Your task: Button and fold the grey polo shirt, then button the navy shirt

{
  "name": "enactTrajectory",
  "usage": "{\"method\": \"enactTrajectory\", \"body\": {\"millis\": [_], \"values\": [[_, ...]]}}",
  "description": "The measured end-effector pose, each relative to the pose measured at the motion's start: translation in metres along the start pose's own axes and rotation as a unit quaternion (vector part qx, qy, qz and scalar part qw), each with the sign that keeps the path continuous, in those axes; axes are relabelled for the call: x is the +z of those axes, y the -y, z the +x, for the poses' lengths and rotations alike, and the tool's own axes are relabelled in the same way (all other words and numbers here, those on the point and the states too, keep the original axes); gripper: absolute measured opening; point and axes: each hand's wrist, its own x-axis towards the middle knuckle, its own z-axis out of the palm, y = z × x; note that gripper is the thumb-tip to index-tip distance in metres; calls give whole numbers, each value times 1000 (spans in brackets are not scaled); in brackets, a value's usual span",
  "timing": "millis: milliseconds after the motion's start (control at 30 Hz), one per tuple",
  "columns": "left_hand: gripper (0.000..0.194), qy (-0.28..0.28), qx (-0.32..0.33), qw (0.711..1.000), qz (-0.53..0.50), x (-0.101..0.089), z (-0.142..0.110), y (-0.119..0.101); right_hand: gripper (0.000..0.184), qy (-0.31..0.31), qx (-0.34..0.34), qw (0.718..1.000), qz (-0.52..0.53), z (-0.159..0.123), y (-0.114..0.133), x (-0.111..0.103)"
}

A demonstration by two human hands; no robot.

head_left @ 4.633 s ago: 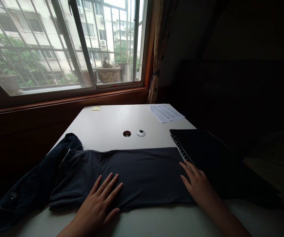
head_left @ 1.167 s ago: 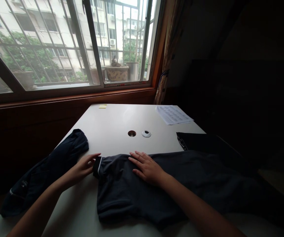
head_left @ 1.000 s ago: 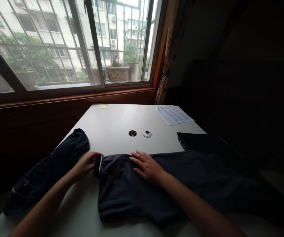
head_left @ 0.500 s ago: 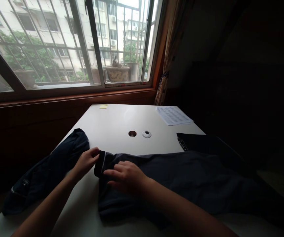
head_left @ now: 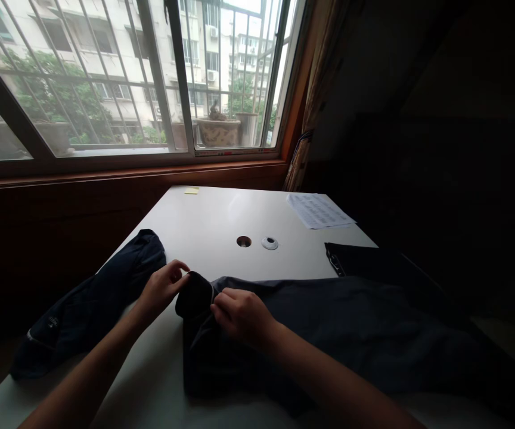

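Note:
A dark navy garment [head_left: 329,322] lies spread across the white table, reaching off to the right. Its left end has a black band [head_left: 195,295] edged with a thin pale line. My left hand [head_left: 163,286] pinches the upper left edge of this band between thumb and fingers. Close by on the right, my right hand [head_left: 244,313] has its fingers closed on the cloth at the pale line. Between the two hands the band stands slightly raised. The garment's far right part fades into shadow.
Another dark navy cloth piece [head_left: 92,304] with a small pale logo lies along the table's left edge. Behind are a round hole [head_left: 244,241], a white round cover [head_left: 269,243], printed papers [head_left: 320,210] and a yellow note [head_left: 191,190]. A dark flat item [head_left: 365,256] lies right.
My right hand has closed from spread fingers onto the cloth by the pale line. The black band is now lifted and turned to show more of its face. The view shifted slightly.

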Motion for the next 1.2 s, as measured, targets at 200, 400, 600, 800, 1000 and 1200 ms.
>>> {"method": "enactTrajectory", "body": {"millis": [200,400,600,800,1000,1200], "values": [[15,45,245,962,115,2,-30,-13,17,-35,38,996,78,0,-3,-13],[21,177,370,882,230,24,-38,-17,14,-44,14,994,97,1,0,-11],[18,227,332,888,222,35,-31,-5,15,-41,-15,996,81,1,4,-7],[10,141,86,986,-6,24,-19,1,13,-36,-38,995,83,3,8,0],[71,158,59,980,-108,17,-6,-3,18,-10,-60,996,72,7,12,11],[45,126,191,973,42,9,-1,10,31,15,-68,996,49,4,17,21]]}}
